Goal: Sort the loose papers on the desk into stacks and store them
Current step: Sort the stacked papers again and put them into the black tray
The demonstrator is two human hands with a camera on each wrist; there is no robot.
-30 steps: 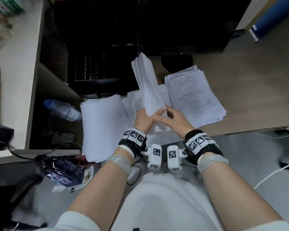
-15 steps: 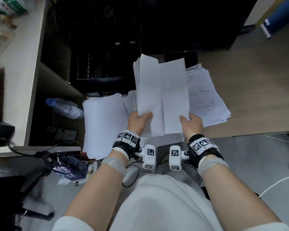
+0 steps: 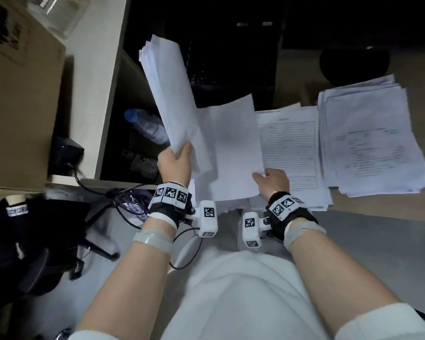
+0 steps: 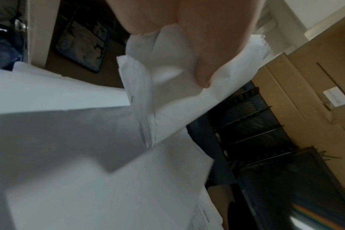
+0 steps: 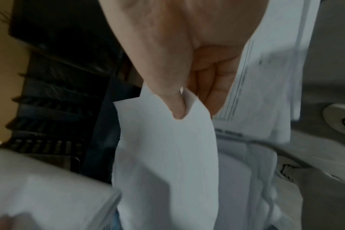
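A light wooden desk (image 3: 390,69) runs across the right of the head view above a grey floor, with dark shelving behind it too dim to read. Nearest, the person's white-clad lap fills the lower frame, both forearms reaching forward with marker-covered wrist bands. The left hand (image 3: 174,165) grips the bottom edge of a thick sheaf of blank white sheets (image 3: 169,94), raised and tilted left, thumb pressed across the front; its fingers are hidden behind the paper. The right hand (image 3: 271,179) pinches the lower corner of a single blank white sheet (image 3: 228,148) between thumb and fingers, held just right of the sheaf over the desk's near edge. The right wrist view is blurred. Beyond it lies a printed form with ruled lines (image 3: 287,143), partly covered, then a messy stack of printed pages (image 3: 371,143) farther right. A clear plastic water bottle (image 3: 146,126) lies in the shadowed shelf at left, beside a brown cardboard box (image 3: 17,106) cut off by the frame.
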